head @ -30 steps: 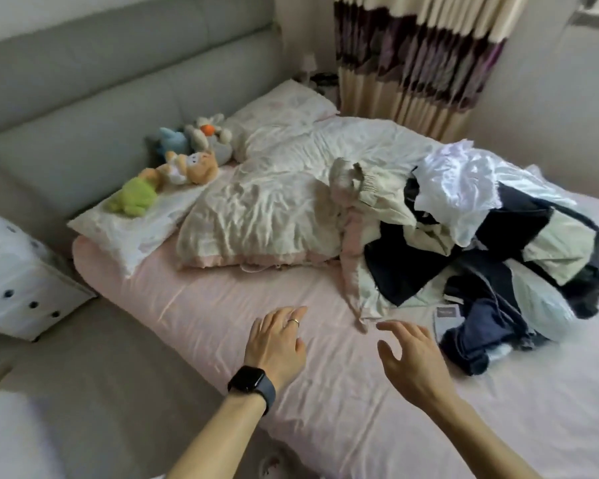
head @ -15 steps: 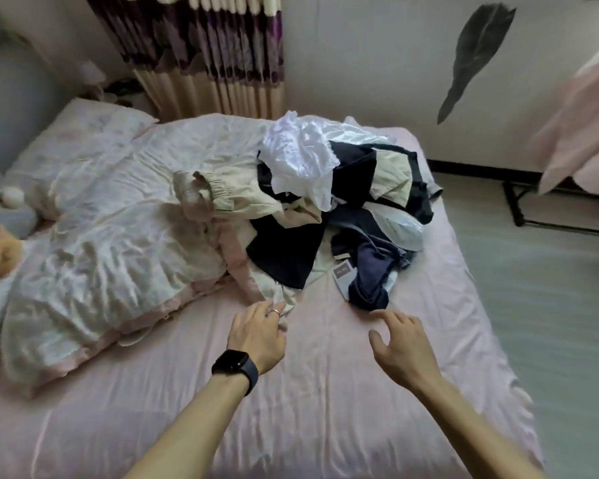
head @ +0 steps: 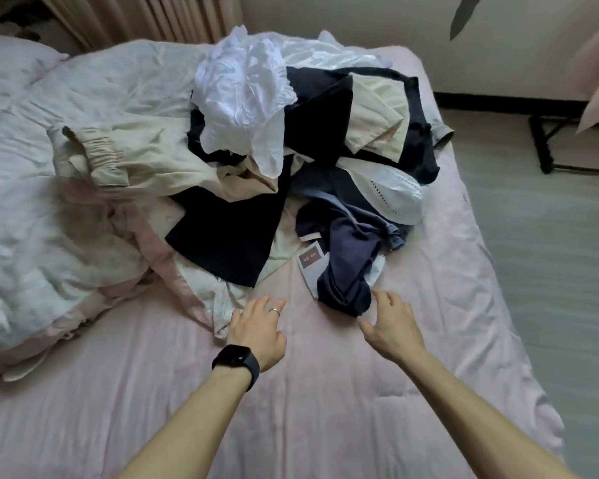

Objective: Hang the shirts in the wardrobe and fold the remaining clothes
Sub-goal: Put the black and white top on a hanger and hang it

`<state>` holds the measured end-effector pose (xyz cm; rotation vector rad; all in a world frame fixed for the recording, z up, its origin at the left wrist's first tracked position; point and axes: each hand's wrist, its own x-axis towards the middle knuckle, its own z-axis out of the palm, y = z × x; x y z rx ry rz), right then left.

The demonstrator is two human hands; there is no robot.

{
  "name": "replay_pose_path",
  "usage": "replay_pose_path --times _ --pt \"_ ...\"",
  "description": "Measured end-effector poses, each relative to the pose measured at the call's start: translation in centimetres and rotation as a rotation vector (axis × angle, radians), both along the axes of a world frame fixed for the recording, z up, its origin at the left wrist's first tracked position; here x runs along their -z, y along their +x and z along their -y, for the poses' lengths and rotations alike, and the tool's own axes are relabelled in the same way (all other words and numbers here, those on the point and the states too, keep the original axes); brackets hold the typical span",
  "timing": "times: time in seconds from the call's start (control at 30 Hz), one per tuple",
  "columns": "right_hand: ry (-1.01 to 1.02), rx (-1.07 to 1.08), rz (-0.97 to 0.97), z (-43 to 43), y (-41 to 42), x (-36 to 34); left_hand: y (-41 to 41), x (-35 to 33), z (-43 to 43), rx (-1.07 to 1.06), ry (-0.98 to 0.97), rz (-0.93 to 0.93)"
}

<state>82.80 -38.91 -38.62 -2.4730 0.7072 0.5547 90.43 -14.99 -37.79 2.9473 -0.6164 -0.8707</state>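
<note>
1. Both hands hover palm down over the pink sheet [head: 325, 409]. The left hand [head: 256, 328] has its fingers [head: 260, 305] straight and a little apart, and they hold nothing. A ring [head: 274, 310] sits on 1 finger.
2. The right hand [head: 391, 326] has its fingers loosely bent and apart, and they also hold nothing.
3. Just beyond the right fingertips lies a dark blue garment [head: 346, 264]. I cannot tell if they touch it.
4. Farther beyond both hands rises the pile of clothes [head: 229, 229], with a white garment [head: 242, 95] on top.
5. To the left of the left fingers lies a crumpled duvet [head: 49, 174].
</note>
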Motion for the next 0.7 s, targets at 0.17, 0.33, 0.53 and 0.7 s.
replay_pose_path --times 0.17,0.33,0.53,0.7 --pt "0.001 -0.122 -0.051 0.7 3.5 7.2 1.1 9.0 1.4 -0.031 0.077 -0.117" --pt "-0.214 -0.196 -0.012 0.3 4.8 13.1 0.4 15.1 0.9 -0.032 0.127 -0.190" --pt "-0.179 -0.040 0.220 -0.2 3.3 12.6 -0.6 15.5 -0.4 -0.025 0.106 -0.253" --pt "-0.076 0.092 0.438 -0.7 1.4 4.2 -0.9 9.6 -1.5 0.011 0.022 -0.304"
